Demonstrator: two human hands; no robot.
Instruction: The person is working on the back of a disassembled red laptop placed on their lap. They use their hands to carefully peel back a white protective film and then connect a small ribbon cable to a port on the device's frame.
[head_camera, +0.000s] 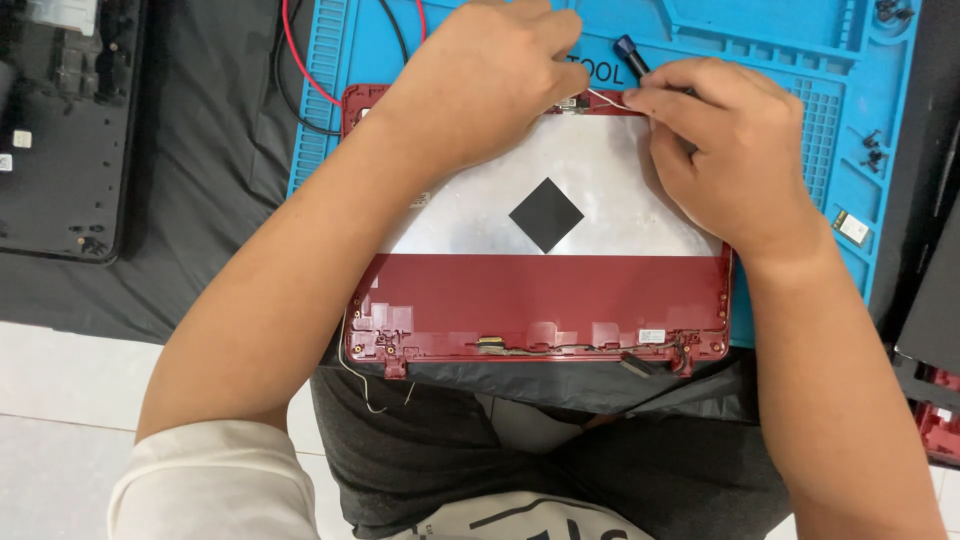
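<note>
Two hands work at the far edge of a red lid (540, 290). The left hand (480, 85) is curled, fingertips pressed on the rim; the right hand (715, 150) pinches a thin white wire (605, 98) between thumb and forefinger. Under both palms lies a silver sheet (620, 190) with a black diamond (546, 215). Nearer the body, the hinge-side cables (560, 348) remain in place, so the stripping looks partly done. A blue mat (780, 50) lies beyond, with a screwdriver (630, 55) just past the right fingers.

Bare forearms; cream short sleeve (215, 480); dark grey shorts (560, 470).
</note>
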